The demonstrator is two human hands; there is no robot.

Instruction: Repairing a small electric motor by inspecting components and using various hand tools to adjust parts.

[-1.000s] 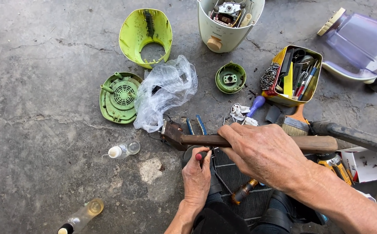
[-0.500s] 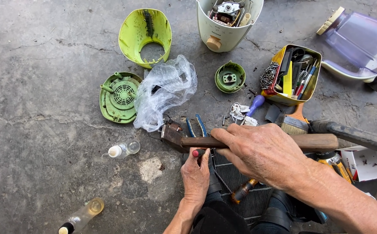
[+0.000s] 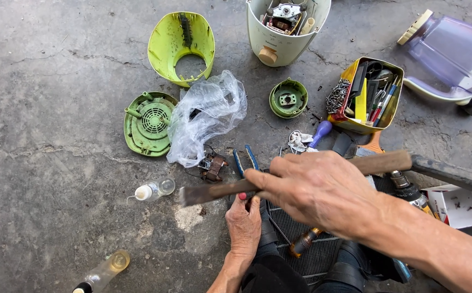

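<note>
The right hand (image 3: 322, 190) is wrapped around the wooden handle of a hammer (image 3: 301, 176), fingers closed tight on it; the handle runs nearly level across the view and its metal head, blurred, points left above the concrete floor (image 3: 40, 163). Just under the handle, the left hand (image 3: 244, 225) pinches something small with a red tip between thumb and fingers, held over a dark metal grille (image 3: 295, 239). What that small piece is cannot be told. A small motor part (image 3: 213, 165) lies just left of the hands, beside a crumpled clear plastic bag (image 3: 206, 116). A small clear bottle (image 3: 154, 190) lies near the hammer's head. Farther off sit a green vented cover (image 3: 149, 123), a green round cap (image 3: 288, 99), and a yellow box of tools (image 3: 363, 97).
</note>
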